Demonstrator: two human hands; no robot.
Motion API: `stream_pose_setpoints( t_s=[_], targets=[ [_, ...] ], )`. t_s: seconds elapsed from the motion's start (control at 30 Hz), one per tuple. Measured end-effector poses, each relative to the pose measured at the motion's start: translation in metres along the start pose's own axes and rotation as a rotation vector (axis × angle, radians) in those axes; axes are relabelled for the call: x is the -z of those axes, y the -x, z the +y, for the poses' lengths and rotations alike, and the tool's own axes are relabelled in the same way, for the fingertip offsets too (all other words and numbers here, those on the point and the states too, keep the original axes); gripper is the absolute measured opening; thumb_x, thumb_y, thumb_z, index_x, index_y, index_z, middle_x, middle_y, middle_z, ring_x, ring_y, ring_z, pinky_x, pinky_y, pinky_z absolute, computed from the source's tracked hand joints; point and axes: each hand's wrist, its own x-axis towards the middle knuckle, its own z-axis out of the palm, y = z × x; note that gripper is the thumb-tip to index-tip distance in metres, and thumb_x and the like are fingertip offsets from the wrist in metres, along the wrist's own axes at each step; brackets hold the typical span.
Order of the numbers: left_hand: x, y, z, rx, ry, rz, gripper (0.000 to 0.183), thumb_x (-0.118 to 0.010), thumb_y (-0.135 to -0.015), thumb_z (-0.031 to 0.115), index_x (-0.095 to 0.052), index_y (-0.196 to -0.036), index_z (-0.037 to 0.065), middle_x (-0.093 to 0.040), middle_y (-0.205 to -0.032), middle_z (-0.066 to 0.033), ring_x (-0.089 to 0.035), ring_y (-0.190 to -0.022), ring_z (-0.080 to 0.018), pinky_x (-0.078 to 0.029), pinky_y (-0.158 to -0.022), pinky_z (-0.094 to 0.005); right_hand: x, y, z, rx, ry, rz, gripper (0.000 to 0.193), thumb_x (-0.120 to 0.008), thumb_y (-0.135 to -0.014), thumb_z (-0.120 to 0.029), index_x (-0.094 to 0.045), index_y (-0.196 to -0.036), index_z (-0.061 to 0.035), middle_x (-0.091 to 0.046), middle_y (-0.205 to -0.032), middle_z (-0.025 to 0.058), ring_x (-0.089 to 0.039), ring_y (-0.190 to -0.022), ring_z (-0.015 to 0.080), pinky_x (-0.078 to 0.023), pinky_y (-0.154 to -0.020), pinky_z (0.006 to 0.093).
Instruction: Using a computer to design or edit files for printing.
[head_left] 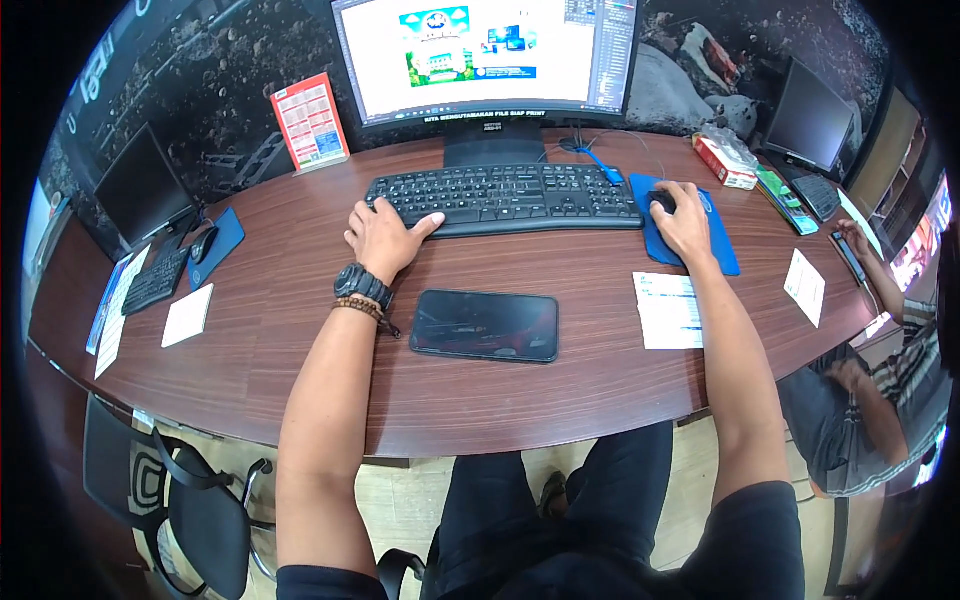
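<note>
Fingers of the left hand [385,235] lie loosely spread at the left end of a black keyboard [505,197], thumb stretched along its front edge, while the right hand [683,218] is cupped over a dark mouse [660,201], its fingers curled together around the mouse's back. The mouse sits on a blue mouse pad [720,245] just right of the keyboard, and both lie on a curved, dark wooden desk [560,390] in front of a lit monitor [487,58] showing a mostly white page with coloured graphics. A black wristwatch [362,284] and a beaded bracelet [358,307] circle the left wrist. Between the forearms, a black phone [485,325] lies flat and dark-screened near the desk's front edge; a printed paper slip [668,310] rests beside the right forearm. A red-and-white calendar card [310,122] stands left of the monitor. At the far right, another person [870,400] in a striped shirt sits at the desk's end, one hand on a second phone [848,255].
</note>
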Motion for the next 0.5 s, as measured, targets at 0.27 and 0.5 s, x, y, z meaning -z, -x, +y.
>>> stream_pose_setpoints(
  t_s=[0.27, 0.5],
  targets=[
    [0.012, 0.004, 0.010, -0.129, -0.046, -0.026, 0.074, -0.069, -0.086, 0.058, -0.063, -0.117, -0.009, -0.049, -0.123, -0.0271, -0.048, -0.115, -0.0410, -0.044, -0.099, -0.0506, 0.002, -0.002, -0.007, 0.032, -0.020, -0.053, 0.041, -0.066, -0.084, -0.030, -0.068, -0.121, -0.0107, -0.057, -0.128, 0.0169, -0.059, -0.117, 0.0374, -0.048, -0.100, 0.0439],
    [0.017, 0.002, 0.010, -0.100, -0.039, -0.069, 0.078, -0.061, -0.088, 0.063, -0.061, -0.125, -0.006, -0.048, -0.126, -0.0261, -0.050, -0.118, -0.0413, -0.045, -0.099, -0.0497, 0.003, 0.001, -0.013, -0.018, -0.018, -0.056, 0.038, -0.066, -0.085, -0.029, -0.069, -0.119, -0.0127, -0.057, -0.128, 0.0160, -0.059, -0.117, 0.0371, -0.048, -0.100, 0.0444]
  ],
)
